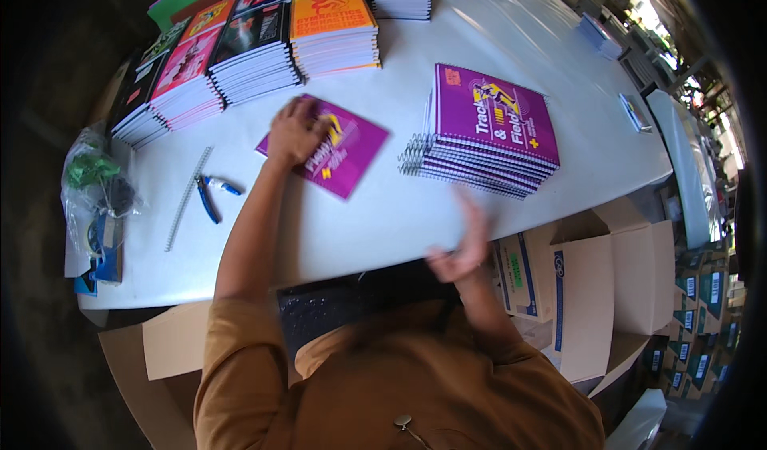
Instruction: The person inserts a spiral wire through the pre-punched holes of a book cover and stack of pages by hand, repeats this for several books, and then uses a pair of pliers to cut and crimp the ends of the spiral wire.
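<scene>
My left hand [294, 134] is closed on a purple spiral notebook [358, 150], its fingers over the upper left part of the cover. That notebook lies at an angle on the white table, slightly blurred. To its right stands a stack of matching purple spiral notebooks [495, 126], with wire coils showing along its sides. Just in front of the stack, near the table's front edge, my right hand [465, 246] hovers with nothing in it. Its fingers are apart and smeared by motion.
Stacks of spiral books with orange [334, 31], pink [188, 71] and black covers line the back left. Blue-handled pliers [209, 198] and a loose wire coil [188, 198] lie left of my arm. Beside them is a clear plastic bag [96, 170]. Open cardboard boxes [587, 298] stand below the table.
</scene>
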`<state>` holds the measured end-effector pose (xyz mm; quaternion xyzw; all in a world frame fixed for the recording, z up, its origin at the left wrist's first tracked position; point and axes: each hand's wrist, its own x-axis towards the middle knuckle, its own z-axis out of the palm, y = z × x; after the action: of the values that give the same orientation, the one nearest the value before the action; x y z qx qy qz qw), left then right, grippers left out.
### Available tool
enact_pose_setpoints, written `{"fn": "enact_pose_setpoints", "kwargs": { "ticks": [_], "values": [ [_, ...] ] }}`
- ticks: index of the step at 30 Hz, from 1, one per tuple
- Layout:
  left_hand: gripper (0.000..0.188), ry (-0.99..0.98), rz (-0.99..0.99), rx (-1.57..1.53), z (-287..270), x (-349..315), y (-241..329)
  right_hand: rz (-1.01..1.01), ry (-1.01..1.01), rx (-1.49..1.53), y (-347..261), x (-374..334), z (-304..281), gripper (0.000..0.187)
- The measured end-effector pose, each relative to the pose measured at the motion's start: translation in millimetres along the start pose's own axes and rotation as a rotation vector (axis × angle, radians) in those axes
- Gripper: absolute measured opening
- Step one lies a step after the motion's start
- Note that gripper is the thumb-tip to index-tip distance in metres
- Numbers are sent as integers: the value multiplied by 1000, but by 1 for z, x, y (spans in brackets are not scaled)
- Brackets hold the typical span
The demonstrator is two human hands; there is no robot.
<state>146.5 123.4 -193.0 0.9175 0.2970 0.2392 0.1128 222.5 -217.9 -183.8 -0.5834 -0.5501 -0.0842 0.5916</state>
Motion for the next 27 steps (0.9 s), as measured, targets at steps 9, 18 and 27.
{"fn": "enact_pose_setpoints", "kwargs": {
  "ticks": [9, 18, 27],
  "values": [
    [58, -274, 130, -177, -96, -134, 69, -236, -412, -163, -66, -10, 58, 29],
    [53, -177, -158, -1176, -123, -156, 49, 423, -47, 500, -45, 51, 32, 20],
    [30, -229, -192, -1022, -103, -154, 47, 467, -259, 548, -28, 68, 29, 26]
  ]
}}
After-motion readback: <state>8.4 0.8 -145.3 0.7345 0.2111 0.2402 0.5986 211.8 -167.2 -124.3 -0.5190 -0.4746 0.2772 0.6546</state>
